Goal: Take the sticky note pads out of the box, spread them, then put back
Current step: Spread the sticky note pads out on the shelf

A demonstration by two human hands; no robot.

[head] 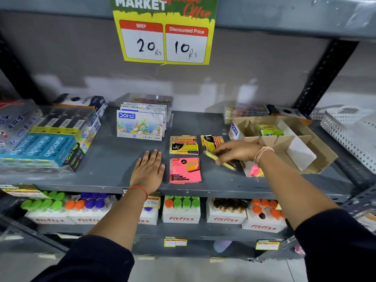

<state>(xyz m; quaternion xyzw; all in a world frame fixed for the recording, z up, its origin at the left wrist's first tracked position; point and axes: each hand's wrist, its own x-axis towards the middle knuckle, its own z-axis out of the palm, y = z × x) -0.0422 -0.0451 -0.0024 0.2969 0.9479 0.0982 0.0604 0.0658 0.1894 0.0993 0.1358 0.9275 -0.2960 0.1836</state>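
Observation:
A pink sticky note pad (184,170) lies flat on the grey shelf (114,159), with an orange-yellow pad (183,144) just behind it and another yellow pad (210,142) to the right. My right hand (234,152) is shut on a thin yellow pad (220,162), holding it edge-on just above the shelf. My left hand (149,168) rests flat and open on the shelf, left of the pink pad. The open cardboard box (289,143) stands at the right with green pads (269,130) inside. A pink-and-yellow pad (255,170) peeks out under my right wrist.
A Doms oil pastel box (140,125) stands behind my left hand. Apsara pencil packs (42,147) fill the shelf's left. A price sign (164,37) hangs above. A white perforated tray (350,131) sits far right. Fitfizz boxes (181,210) line the lower shelf.

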